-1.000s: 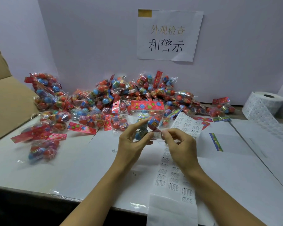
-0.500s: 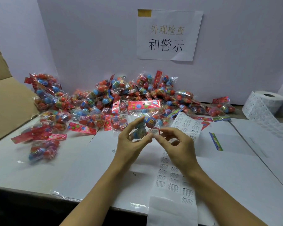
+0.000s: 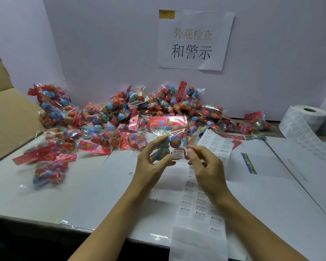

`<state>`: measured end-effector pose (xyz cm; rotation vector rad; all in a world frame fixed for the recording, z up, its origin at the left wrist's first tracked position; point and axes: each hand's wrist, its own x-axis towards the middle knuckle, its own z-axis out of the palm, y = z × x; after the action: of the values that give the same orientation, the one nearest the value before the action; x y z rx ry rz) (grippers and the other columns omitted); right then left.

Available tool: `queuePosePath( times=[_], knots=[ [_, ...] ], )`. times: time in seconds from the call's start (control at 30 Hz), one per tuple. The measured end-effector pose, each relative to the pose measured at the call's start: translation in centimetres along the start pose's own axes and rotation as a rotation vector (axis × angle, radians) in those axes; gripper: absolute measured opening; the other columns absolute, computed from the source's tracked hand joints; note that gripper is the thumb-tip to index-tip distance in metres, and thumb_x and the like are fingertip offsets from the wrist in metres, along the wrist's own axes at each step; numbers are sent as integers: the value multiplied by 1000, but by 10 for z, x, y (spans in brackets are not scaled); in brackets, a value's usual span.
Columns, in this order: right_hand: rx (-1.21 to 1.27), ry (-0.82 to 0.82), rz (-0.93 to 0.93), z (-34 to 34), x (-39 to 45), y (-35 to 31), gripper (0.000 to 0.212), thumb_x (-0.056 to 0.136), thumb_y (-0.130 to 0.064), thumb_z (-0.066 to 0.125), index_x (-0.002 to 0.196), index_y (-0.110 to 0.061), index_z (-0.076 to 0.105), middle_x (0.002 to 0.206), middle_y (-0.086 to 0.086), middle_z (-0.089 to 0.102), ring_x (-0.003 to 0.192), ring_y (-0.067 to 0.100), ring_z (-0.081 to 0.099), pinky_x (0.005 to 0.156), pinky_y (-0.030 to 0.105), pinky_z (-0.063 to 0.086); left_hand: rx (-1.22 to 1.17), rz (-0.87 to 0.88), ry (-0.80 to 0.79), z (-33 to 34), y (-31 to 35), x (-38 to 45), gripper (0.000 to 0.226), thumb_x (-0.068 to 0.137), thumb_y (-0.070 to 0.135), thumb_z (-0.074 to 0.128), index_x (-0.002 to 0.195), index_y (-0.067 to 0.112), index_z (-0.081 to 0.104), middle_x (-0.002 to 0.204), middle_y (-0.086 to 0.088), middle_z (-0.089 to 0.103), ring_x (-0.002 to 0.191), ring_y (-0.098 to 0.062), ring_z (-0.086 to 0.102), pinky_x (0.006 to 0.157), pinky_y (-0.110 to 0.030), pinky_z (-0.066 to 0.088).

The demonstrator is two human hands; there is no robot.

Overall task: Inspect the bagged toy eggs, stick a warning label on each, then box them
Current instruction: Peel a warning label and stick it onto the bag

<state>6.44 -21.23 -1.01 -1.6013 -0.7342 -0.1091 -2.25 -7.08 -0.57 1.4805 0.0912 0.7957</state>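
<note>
Right now your left hand [image 3: 151, 162] grips the bag of toy eggs [image 3: 169, 140] from its left side, thumb and fingers curled round the lower eggs, and holds it up above the table [image 3: 102, 185]. The bag's red header card [image 3: 167, 121] is at the top, tilted slightly. A white warning label [image 3: 177, 154] already sits on the front of the bag, low down, over a red egg. Your right hand [image 3: 205, 166] is just to the right of the bag, fingers loosely curled, with the thumb tip and forefinger close to the label's right edge; whether they touch the bag or pinch anything you cannot tell from this view.

Directly below the bag, a strip of warning labels [image 3: 198, 210] lies on the table and runs from behind your right hand down past the table's near edge. Behind the bag, against the pale back wall, lies a heap of bagged eggs [image 3: 120, 117], red and blue in clear wrappers. More bags [image 3: 49, 166] lie apart from the heap, well to the left of the held bag, near an open cardboard box [image 3: 9, 117] at the table's left end. Far to the right of the bag stands a roll of labels [image 3: 305, 119] with its tail trailing forward over the table. A green printed strip [image 3: 248, 162] lies between the roll and your right hand. Above the heap, a paper sign [image 3: 194, 40] with Chinese characters hangs on the wall
</note>
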Motion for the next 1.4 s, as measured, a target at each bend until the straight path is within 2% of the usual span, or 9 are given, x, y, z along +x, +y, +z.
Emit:
queuePosePath(
  times=[0.1, 0.23, 0.37, 0.53, 0.87, 1.17, 1.23, 1.33, 1.4],
  knots=[
    [-51, -8, 4, 0, 0, 0, 26, 89, -42, 67, 112, -29, 68, 85, -12, 68, 84, 4, 65, 66, 16, 52, 15, -15, -31, 2, 1, -1, 45, 80, 24, 76, 112, 55, 71, 125, 3, 68, 108, -20, 71, 76, -32, 62],
    [93, 9, 76, -1, 4, 4, 24, 103, -15, 54, 101, -35, 69, 80, -11, 71, 75, 4, 64, 63, 16, 49, -3, -20, -24, 3, 1, -1, 42, 80, 24, 75, 107, 56, 72, 120, 5, 70, 104, -19, 72, 74, -30, 61],
    [128, -57, 115, -3, 7, 3, 18, 94, -45, 62, 104, -32, 70, 87, -13, 73, 81, 3, 67, 69, 17, 51, 0, -46, -82, 1, -1, -2, 41, 81, 28, 74, 120, 42, 70, 118, 10, 73, 108, -18, 71, 77, -28, 60],
    [205, -40, 195, -13, 13, -2, 16, 89, -24, 76, 104, -23, 74, 95, -4, 79, 91, 9, 73, 70, 19, 55, -18, -146, -85, 2, -8, 0, 73, 87, 41, 70, 148, 52, 31, 115, 3, 76, 106, -15, 73, 91, -25, 59],
    [85, -283, 411, -86, -1, -25, 9, 88, -17, 75, 88, -22, 82, 92, 0, 79, 70, 10, 66, 47, 21, 41, 77, -40, -186, 10, 2, -8, 26, 88, 34, 76, 85, 9, 73, 77, -3, 77, 72, -15, 73, 69, -32, 60],
    [-253, -353, 776, -265, -79, -31, 41, 71, -44, 89, 103, -20, 78, 100, 1, 75, 87, 11, 68, 62, 23, 52, 275, 169, -507, 21, 1, -25, 16, 87, 47, 78, 86, 31, 78, 80, 5, 78, 72, -11, 74, 70, -23, 59],
    [-279, -205, 832, -329, -99, -36, 41, 73, -42, 88, 104, -17, 77, 104, 5, 75, 89, 14, 71, 64, 24, 55, 253, 174, -516, 18, 0, -23, 29, 79, 60, 69, 92, 35, 77, 81, 7, 78, 73, -9, 75, 70, -19, 58],
    [31, 642, 773, -415, -135, -37, 22, 99, -24, 60, 110, -7, 68, 101, 18, 69, 78, 18, 74, 63, 28, 60, 243, 179, -511, 17, -2, -22, 37, 77, 65, 66, 95, 35, 77, 81, 7, 78, 73, -10, 75, 70, -19, 59],
    [158, 1077, 775, -447, -156, -27, 43, 105, -35, 50, 135, -4, 53, 123, 23, 55, 109, 26, 68, 90, 35, 58, 256, 179, -509, 17, -2, -22, 38, 77, 67, 66, 95, 36, 77, 81, 8, 78, 73, -10, 75, 70, -20, 59]
  ],
)
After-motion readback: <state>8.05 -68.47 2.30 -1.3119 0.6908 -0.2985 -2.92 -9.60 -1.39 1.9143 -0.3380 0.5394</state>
